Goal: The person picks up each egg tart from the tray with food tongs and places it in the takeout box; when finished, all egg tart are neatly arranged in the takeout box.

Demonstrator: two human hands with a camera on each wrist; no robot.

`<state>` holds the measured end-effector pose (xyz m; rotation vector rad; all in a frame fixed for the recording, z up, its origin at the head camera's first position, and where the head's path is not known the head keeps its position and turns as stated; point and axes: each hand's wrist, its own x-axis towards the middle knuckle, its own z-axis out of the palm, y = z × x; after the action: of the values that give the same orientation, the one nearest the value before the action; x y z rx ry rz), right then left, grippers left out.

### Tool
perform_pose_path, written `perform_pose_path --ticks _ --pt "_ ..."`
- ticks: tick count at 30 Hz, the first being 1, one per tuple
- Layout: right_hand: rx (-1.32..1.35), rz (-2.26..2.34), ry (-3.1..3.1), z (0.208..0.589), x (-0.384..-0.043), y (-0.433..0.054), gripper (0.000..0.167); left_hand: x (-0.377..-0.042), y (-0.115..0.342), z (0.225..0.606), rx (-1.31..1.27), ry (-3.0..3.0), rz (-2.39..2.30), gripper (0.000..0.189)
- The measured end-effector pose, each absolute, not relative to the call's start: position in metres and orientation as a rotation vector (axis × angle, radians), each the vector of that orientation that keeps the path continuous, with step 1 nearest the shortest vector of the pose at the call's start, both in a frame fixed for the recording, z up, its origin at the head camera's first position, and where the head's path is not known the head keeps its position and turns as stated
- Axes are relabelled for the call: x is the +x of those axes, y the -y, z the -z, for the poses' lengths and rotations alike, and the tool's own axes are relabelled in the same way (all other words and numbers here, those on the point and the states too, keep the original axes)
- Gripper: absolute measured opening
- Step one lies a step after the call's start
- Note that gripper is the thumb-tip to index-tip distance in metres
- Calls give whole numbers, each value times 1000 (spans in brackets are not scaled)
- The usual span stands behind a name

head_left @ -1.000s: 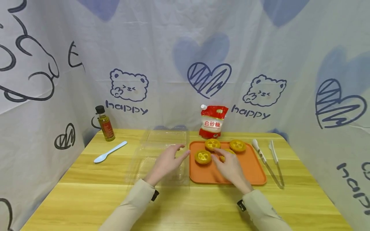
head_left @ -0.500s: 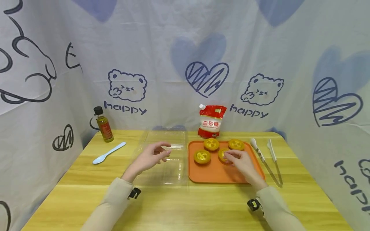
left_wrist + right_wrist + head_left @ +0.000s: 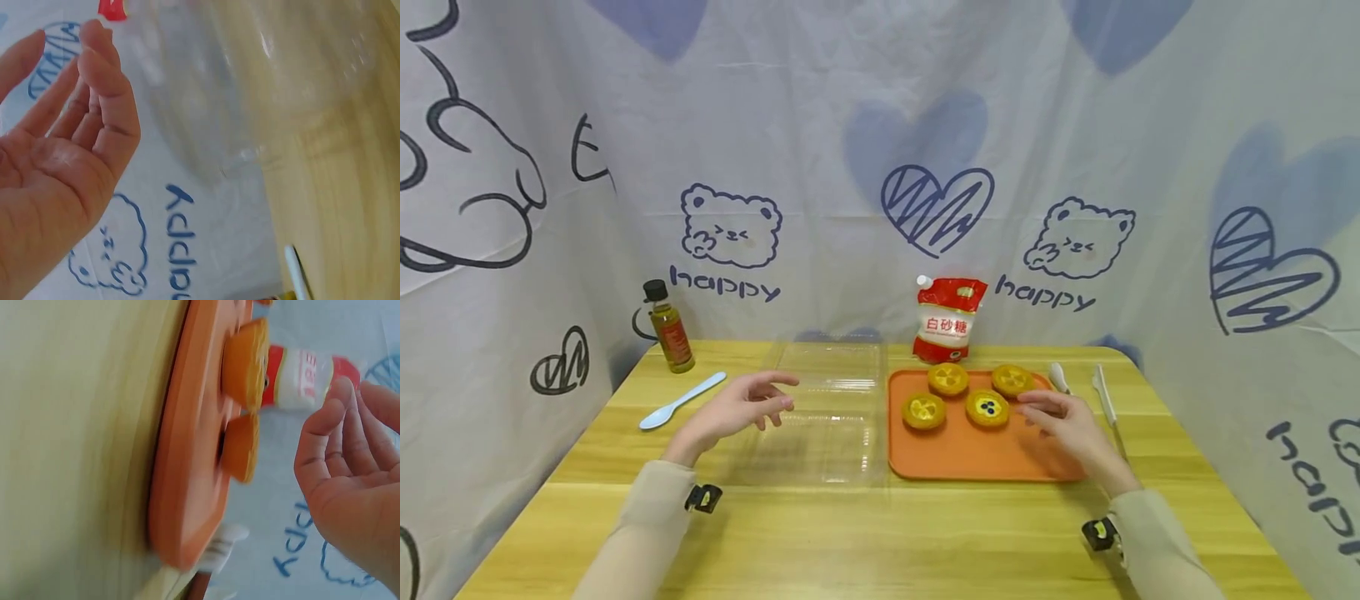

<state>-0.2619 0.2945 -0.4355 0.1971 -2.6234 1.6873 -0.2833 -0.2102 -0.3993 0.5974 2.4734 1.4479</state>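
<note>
My left hand (image 3: 737,408) hovers with loosely bent fingers and nothing in it, over the left side of a clear plastic clamshell box (image 3: 850,437) whose lid is raised back. Its bare palm also fills the left of the left wrist view. My right hand (image 3: 1071,429) holds nothing and hangs above the right part of an orange tray (image 3: 940,460). Just left of its fingertips sits an egg tart (image 3: 988,409) with dark blue berry-like dots. Several tarts stand on the tray, including a front-left tart (image 3: 923,412) with yellow pieces on top.
Tongs (image 3: 1105,396) with white tips lie right of the tray, partly behind my right hand. A red and white pouch (image 3: 947,321) stands behind the tray. At the left are a pale blue spoon (image 3: 681,402) and a dark-capped bottle (image 3: 671,333). Printed cloth surrounds the table.
Both hands have drawn apart: the left moved left from the tray's edge, the right moved right off the front-right tart. That tart's dark dots have come into view.
</note>
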Motion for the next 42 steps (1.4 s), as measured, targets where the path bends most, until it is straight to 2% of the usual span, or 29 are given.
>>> perform_pose_path --ticks 15,28,42 --pt "284 -1655 2697 443 -256 -356 51 -287 256 421 465 -2516 -1486 35" --pt "223 -1478 2803 449 -260 -404 54 -290 274 436 293 -2496 -1472 52" --pt "74 -1363 3041 454 -261 -424 64 -298 275 445 330 -2318 -1566 62"
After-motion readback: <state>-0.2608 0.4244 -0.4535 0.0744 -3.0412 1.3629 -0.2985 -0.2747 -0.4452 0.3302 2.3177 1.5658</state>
